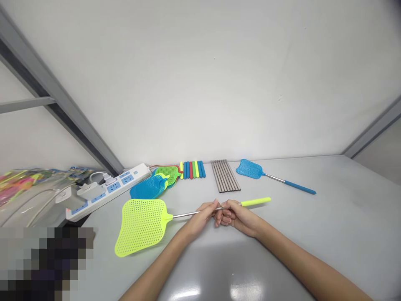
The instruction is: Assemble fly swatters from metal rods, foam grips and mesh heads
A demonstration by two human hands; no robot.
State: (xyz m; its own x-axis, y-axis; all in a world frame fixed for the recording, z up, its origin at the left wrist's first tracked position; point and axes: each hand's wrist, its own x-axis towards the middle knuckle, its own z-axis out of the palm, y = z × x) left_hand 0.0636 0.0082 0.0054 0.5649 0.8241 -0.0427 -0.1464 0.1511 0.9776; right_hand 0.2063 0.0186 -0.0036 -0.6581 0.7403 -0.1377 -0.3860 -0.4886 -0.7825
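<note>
A yellow fly swatter (142, 223) with a perforated head, a thin metal rod and a yellow grip is held level above the table. My left hand (205, 213) is closed round the middle of the rod, on the side toward the head. Close beside it, my right hand (236, 215) is closed on the rod near the yellow grip (255, 202). The fingers of both hands curl under the rod, almost touching each other. Beyond my hands lies a row of metal tubes (225, 175).
A blue fly swatter (250, 169) lies at the back right. Several coloured grips (192, 170) and a pile of loose swatter heads (148, 187) lie at the back left. A white power strip (125, 182) with plugs and cables runs along the left edge, near plastic bags (28, 184). A wall stands behind.
</note>
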